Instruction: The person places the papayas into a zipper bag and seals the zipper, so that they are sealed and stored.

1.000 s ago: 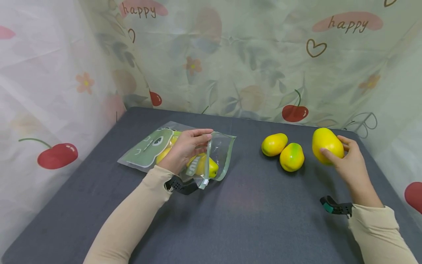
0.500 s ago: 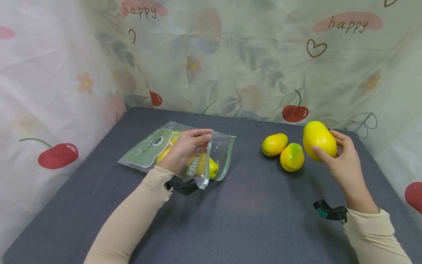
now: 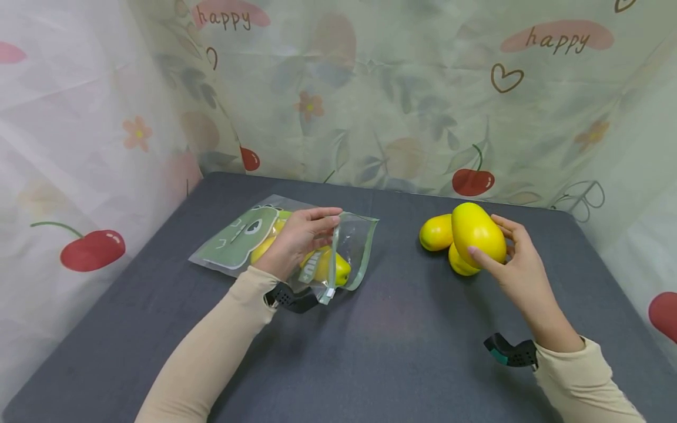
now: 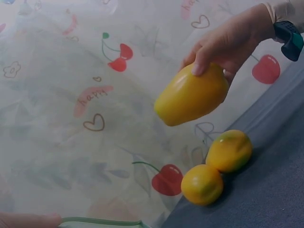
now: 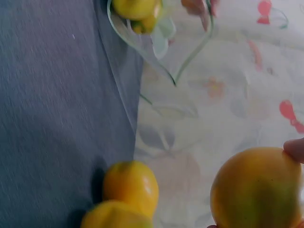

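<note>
My left hand [image 3: 296,241] grips the upper edge of a clear zip bag [image 3: 365,258] printed with a green bear, holding its mouth apart on the right side. Yellow fruit [image 3: 341,271] shows through the plastic; my hand covers part of it. In my right hand [image 3: 523,267] is a large yellow mango [image 3: 476,232], held from its right side with thumb and fingers, raised off the table. Behind it in the head view are two smaller mangoes, one [image 3: 435,233] fully on the table and one [image 3: 461,263] partly hidden. The left wrist view shows the held mango [image 4: 192,95] apart from both.
The dark grey table [image 3: 391,352] ends at a printed cloth backdrop [image 3: 365,117] behind, with cloth walls on both sides. A white slider [image 3: 330,292] hangs at the near end of the bag's mouth.
My right hand has carried the large mango leftward, first rising a little, then lowering, until it overlaps the two smaller mangoes in the head view. My left hand and the bag have stayed put.
</note>
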The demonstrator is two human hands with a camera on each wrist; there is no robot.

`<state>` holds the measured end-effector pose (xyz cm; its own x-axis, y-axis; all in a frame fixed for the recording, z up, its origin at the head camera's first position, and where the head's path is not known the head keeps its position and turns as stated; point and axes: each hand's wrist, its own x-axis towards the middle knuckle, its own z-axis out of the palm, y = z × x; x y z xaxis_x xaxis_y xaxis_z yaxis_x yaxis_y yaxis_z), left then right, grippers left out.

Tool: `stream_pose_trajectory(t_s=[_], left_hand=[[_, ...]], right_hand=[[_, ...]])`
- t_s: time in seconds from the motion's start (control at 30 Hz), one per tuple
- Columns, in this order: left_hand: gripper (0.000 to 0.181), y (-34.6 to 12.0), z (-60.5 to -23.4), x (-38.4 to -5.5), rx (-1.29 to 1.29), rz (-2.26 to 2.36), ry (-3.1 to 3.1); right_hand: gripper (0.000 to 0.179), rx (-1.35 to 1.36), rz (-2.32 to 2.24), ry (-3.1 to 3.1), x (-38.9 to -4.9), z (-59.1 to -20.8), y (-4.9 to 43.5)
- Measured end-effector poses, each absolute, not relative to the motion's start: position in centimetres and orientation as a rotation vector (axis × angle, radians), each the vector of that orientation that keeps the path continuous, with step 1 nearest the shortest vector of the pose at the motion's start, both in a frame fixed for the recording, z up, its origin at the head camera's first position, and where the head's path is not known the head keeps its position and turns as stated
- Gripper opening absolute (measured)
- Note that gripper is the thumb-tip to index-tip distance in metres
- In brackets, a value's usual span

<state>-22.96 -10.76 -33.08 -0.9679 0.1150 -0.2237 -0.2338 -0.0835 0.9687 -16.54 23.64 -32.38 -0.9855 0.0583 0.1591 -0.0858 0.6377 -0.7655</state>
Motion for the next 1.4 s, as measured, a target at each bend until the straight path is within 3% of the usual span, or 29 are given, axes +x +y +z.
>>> stream_pose_trajectory(t_s=[0.87,1.4], left_hand=[[0.036,-10.8,-33.0,-23.1,-0.123,2.154,1.950],[0.035,-10.8,-33.0,-23.1,-0.127,2.139,1.972]], right_hand=[[0.072,0.473,1.259,-2.809,-15.2,-36.0,16.3],[0.069,0.593,1.254,-2.891,-15.2,-37.7,13.9]])
